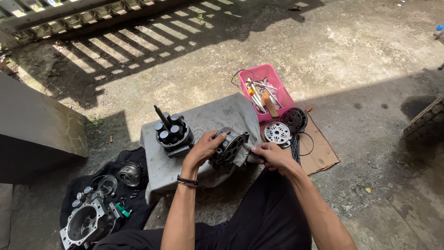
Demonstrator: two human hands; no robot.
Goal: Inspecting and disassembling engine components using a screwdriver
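Note:
My left hand (pixel 203 147) grips a dark round metal housing with several bored holes (pixel 228 147), held on its side over a grey cloth (pixel 217 115). My right hand (pixel 272 155) is closed on a fold of that cloth and presses it against the housing's right side. Left of my hands, a piston block with several black cylinders and a shaft sticking up (pixel 173 130) stands on the cloth.
A pink tray of hand tools (pixel 265 92) sits behind, beside round perforated plates (pixel 278 133) on cardboard (pixel 323 153). At lower left a dark cloth holds a metal casing (pixel 85 224), a round part (pixel 129 173) and small bolts. A tyre (pixel 428 121) lies right; a concrete slab (pixel 37 125) left.

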